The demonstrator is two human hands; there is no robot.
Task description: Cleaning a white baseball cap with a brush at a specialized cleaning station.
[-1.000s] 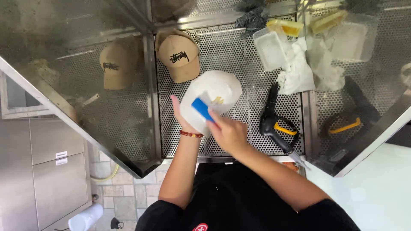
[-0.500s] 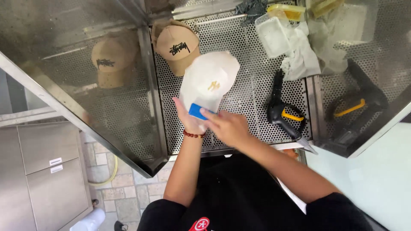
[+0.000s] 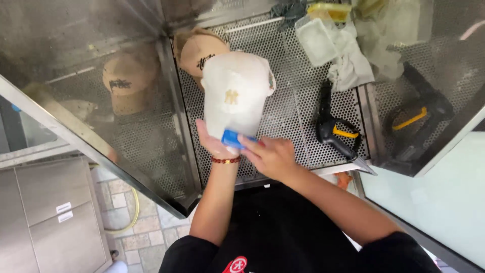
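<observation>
My left hand [image 3: 214,145] holds up a white cap [image 3: 235,91] with a small gold emblem on its front, gripping it from below over a perforated metal work surface [image 3: 293,116]. My right hand [image 3: 270,155] presses a small blue brush [image 3: 233,137] against the cap's lower edge, fingers closed on it. A beaded bracelet circles my left wrist. A tan cap [image 3: 199,50] with dark lettering lies on the mesh just behind the white one.
A black and yellow spray gun [image 3: 333,132] lies on the mesh to the right. White cloths and plastic containers [image 3: 333,45] sit at the back right. Shiny metal side walls [image 3: 91,91] mirror the tan cap and gun. A grey cabinet [image 3: 45,212] stands at lower left.
The white cap has turned so its front emblem faces me, and it stands more upright. My right hand with the blue brush has slid down to the cap's lower edge.
</observation>
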